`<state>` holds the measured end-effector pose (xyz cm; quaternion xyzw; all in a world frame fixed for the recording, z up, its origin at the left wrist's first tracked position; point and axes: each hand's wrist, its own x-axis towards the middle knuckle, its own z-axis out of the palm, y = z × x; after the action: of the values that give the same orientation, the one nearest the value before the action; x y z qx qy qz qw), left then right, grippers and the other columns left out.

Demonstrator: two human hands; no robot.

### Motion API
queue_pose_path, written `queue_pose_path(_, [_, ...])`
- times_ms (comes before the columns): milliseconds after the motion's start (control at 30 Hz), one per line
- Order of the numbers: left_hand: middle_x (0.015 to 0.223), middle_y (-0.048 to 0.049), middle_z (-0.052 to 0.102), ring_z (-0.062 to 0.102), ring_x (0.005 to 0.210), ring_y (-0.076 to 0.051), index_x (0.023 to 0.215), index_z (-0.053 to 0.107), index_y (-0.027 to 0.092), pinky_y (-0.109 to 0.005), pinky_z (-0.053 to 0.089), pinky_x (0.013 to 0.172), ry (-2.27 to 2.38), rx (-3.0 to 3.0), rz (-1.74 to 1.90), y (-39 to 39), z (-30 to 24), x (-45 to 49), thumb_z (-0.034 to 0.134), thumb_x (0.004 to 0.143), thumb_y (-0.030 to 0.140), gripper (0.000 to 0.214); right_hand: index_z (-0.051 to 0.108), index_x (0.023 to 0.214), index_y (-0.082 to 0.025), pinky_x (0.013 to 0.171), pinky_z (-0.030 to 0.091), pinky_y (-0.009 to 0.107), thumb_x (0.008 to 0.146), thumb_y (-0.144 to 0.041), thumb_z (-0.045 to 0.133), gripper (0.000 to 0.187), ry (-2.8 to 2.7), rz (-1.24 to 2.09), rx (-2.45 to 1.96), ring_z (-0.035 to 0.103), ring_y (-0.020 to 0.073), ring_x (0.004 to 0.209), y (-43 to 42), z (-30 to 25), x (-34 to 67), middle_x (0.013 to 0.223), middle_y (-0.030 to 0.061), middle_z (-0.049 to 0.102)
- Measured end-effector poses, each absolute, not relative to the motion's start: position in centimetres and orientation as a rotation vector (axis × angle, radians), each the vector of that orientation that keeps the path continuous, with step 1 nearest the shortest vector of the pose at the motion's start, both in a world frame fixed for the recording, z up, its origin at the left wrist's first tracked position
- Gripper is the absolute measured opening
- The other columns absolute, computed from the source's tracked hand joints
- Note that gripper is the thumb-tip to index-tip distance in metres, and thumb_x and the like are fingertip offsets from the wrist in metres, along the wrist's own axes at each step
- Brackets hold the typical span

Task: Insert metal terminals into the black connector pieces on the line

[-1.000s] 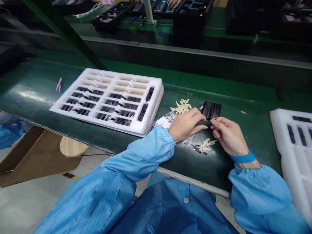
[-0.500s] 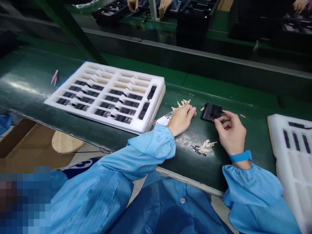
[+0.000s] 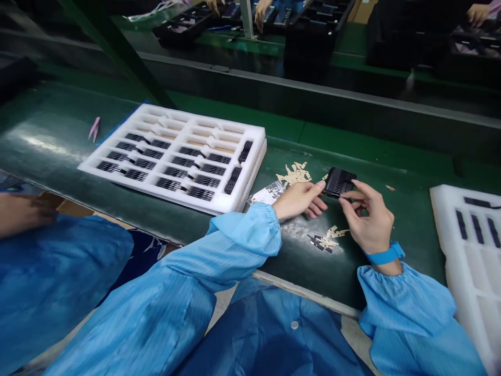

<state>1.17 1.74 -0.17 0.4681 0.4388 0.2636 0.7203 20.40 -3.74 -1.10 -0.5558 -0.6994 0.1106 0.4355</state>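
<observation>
A row of small black ribbed parts (image 3: 338,181) lies on the green bench. My left hand (image 3: 299,200) rests beside it, the forefinger touching its near left corner, the other fingers curled loosely. My right hand (image 3: 367,214) pinches the near right edge of the row between thumb and forefinger. A pile of tan paper tabs (image 3: 294,173) lies just behind my left hand. More tan and black scraps (image 3: 326,238) sit between my wrists. A piece of clear foil wrapper (image 3: 266,194) lies left of my left hand.
A white foam tray (image 3: 250,172) with slots partly filled with black parts stands to the left. Pink tweezers (image 3: 94,128) lie beyond it. Another white foam tray (image 3: 465,261) is at the right edge. A co-worker's blue sleeve (image 3: 50,282) fills the lower left. Other people's hands work at black trays (image 3: 188,23) across the belt.
My left hand moved right from the tan tabs to the black row. My right hand's pinch shifted along the row's edge. A co-worker's sleeve came in at lower left.
</observation>
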Motion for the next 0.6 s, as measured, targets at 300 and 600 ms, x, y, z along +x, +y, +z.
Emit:
queue_pose_path(300, [0.092, -0.0116, 0.075, 0.068, 0.071, -0.009, 0.114, 0.067, 0.006, -0.02, 0.055, 0.065, 0.941, 0.968, 0.734, 1.7, 0.0, 1.2, 0.059, 0.092, 0.008, 0.023, 0.068, 0.113, -0.022, 0.057, 0.05, 0.028, 0.085, -0.032, 0.075, 0.031, -1.462, 0.528, -1.346, 0.059, 0.0131, 0.066, -3.6, -0.5, 19.6, 0.098, 0.0054, 0.067])
queue_pose_path(600, [0.079, -0.0042, 0.07, 0.069, 0.072, -0.01, 0.112, 0.055, 0.009, -0.017, 0.048, 0.058, 0.891, 1.13, 0.587, 0.6, -0.3, 2.1, 0.055, 0.093, 0.007, 0.019, 0.068, 0.084, -0.017, 0.056, 0.051, 0.026, 0.081, -0.034, 0.078, 0.019, -1.201, 0.756, -1.437, 0.061, 0.013, 0.06, -3.9, -1.1, 18.4, 0.074, 0.0016, 0.065])
